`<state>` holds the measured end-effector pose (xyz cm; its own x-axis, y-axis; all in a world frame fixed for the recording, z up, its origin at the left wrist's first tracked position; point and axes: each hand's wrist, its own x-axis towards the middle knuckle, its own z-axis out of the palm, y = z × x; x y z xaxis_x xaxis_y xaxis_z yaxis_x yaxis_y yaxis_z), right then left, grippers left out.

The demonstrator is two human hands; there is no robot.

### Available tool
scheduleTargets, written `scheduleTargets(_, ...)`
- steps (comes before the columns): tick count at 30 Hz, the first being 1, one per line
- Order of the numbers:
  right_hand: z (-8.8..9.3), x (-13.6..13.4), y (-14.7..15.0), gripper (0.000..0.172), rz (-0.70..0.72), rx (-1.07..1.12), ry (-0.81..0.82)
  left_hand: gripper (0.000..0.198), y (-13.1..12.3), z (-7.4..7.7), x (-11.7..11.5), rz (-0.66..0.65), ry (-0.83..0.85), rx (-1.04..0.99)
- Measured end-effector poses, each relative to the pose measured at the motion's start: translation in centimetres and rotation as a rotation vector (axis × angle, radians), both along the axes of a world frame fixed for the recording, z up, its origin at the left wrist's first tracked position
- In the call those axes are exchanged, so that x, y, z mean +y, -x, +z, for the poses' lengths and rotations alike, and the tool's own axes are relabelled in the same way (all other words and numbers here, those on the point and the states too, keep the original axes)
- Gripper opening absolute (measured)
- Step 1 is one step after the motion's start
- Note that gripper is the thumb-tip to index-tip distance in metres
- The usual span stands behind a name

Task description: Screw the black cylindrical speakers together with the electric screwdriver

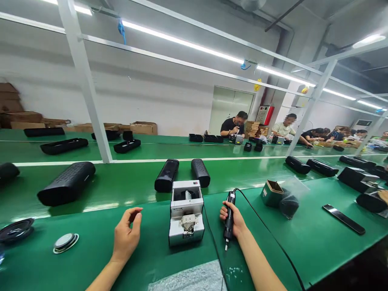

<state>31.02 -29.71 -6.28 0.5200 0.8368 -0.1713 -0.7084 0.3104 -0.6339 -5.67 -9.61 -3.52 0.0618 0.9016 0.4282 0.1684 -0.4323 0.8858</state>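
We look down on a green workbench (91,258) crossed by a white stripe (60,163), with black speakers (66,184) whose casings carry a dotted grille pattern. The screw feeder (186,212) is white and grey, the electric screwdriver (229,216) black, the small box (270,196) teal, and the wall panel (265,115) red and white.

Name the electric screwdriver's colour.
The electric screwdriver is black, best seen in the head view.
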Motion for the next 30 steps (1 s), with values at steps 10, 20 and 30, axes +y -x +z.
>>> scheduleTargets(10,-0.9,-0.1,-0.4,0.026,0.011,0.071,0.004,0.069,-0.2,-1.2,1.7,-0.106,0.224,-0.050)
scheduleTargets(20,-0.6,0.2,-0.1,0.028,0.004,0.085,0.000,0.088,-0.1,-0.8,1.2,-0.168,0.179,-0.031)
scheduleTargets(30,0.4,-0.6,0.6,0.029,0.008,0.045,-0.032,0.093,-0.7,2.3,0.0,-0.347,0.209,0.098)
